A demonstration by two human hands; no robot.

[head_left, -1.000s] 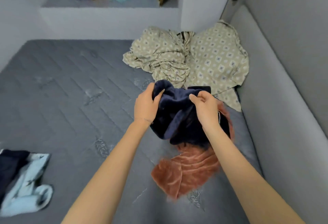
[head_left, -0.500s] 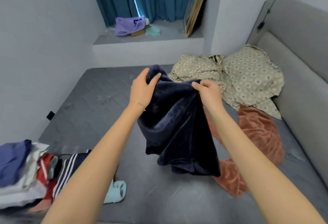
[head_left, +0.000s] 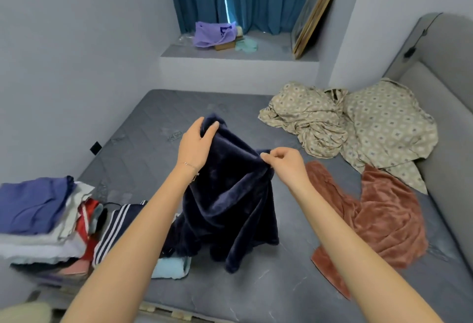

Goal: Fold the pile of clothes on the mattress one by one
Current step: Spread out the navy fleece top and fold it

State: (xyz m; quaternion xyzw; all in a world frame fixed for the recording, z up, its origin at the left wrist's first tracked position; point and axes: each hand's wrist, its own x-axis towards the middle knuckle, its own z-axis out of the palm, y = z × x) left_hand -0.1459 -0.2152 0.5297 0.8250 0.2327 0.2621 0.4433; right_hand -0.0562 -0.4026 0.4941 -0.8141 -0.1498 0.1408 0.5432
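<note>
- At the far left a stack of folded clothes [head_left: 38, 215] sits at the edge of the mattress [head_left: 143, 148]. A striped garment [head_left: 117, 230] lies just beside it, and a pale blue cloth [head_left: 170, 267] lies nearer the middle.
- The left hand [head_left: 195, 143] is held up above the mattress, its fingers and thumb curled over the top edge of the dark blue garment [head_left: 230, 194].
- The garment hangs between the two hands in loose, bunched folds. Its lower end seems to touch the mattress beside the pale blue cloth.
- The right hand [head_left: 286, 164] is a little lower and pinches the same top edge between thumb and fingertips.
- The step looks to be opening the garment out to find its shape. It would go best if the hands slid apart along the edge to two matching corners. A light shake would then drop the folds, and the garment could be laid flat on bare mattress.
- The fabric looks thick and plush, so a firm pinch is wise.
- To the right a rust garment [head_left: 384, 215] and a patterned cloth [head_left: 358, 123] lie unfolded; keep the hanging end off them.
</note>
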